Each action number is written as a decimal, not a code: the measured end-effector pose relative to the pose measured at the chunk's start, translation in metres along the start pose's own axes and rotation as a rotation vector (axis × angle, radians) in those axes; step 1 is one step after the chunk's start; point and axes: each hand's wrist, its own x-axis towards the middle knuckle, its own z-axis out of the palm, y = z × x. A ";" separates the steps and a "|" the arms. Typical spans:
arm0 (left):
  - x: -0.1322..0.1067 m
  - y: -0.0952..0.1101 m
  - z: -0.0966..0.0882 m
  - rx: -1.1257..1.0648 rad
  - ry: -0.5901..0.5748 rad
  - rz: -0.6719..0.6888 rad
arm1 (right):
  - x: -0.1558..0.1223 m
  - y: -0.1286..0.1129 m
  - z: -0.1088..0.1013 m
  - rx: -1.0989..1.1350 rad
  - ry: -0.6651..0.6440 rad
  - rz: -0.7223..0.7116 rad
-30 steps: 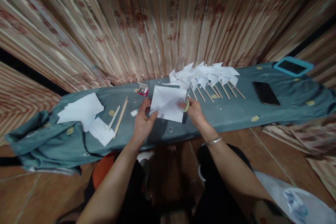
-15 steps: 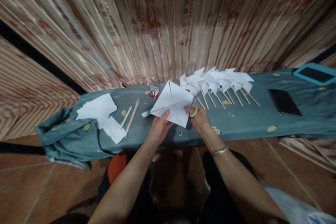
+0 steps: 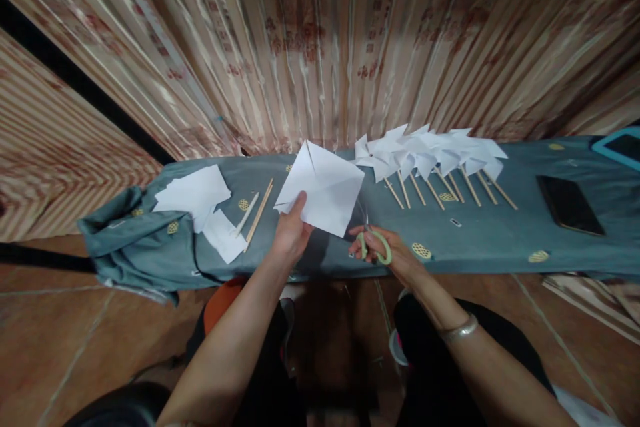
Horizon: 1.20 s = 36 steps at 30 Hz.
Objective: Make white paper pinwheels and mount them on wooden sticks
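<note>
A square sheet of white paper point(image 3: 327, 190) with slits running in from its top and left corners is held up over the table. My left hand point(image 3: 293, 230) grips its lower left edge, thumb on top. Pale green-handled scissors point(image 3: 375, 247) are in my right hand point(image 3: 393, 250), with fingers closed about the handles. The blades point up toward the sheet's lower right edge; whether they touch the paper I cannot tell. Behind and to the right lie several white paper pinwheels point(image 3: 430, 150) on wooden sticks, overlapping in a row.
On the left of the cloth-covered table point(image 3: 310, 260) are white paper sheets point(image 3: 195, 190), wooden sticks point(image 3: 260, 213) and a white pen-like stick point(image 3: 246, 215). To the right lie a dark phone point(image 3: 570, 205) and a blue-framed tablet point(image 3: 620, 147). A pleated curtain point(image 3: 320, 47) hangs behind.
My right hand has let go of the paper's right corner and moved down, the scissors now gripped by their handles. The sheet stays in my left hand. The view has shifted slightly.
</note>
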 end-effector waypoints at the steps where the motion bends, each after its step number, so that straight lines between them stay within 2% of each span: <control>1: 0.001 0.002 -0.001 -0.002 -0.001 0.009 | -0.003 0.003 -0.001 -0.024 -0.044 0.019; 5: 0.003 0.006 -0.002 -0.062 -0.014 0.046 | -0.011 0.015 -0.001 -0.092 -0.180 0.075; 8: 0.004 0.006 -0.001 -0.087 -0.026 0.049 | -0.015 0.020 0.003 -0.091 -0.214 0.086; 15: 0.003 0.001 0.004 -0.042 -0.039 0.016 | -0.014 0.015 0.008 -0.080 -0.207 0.113; 30: 0.000 -0.003 0.007 -0.048 -0.056 -0.009 | -0.012 0.015 0.003 -0.148 -0.237 0.126; 36: 0.001 -0.004 0.006 -0.089 -0.025 -0.014 | -0.012 0.018 0.002 -0.152 -0.243 0.119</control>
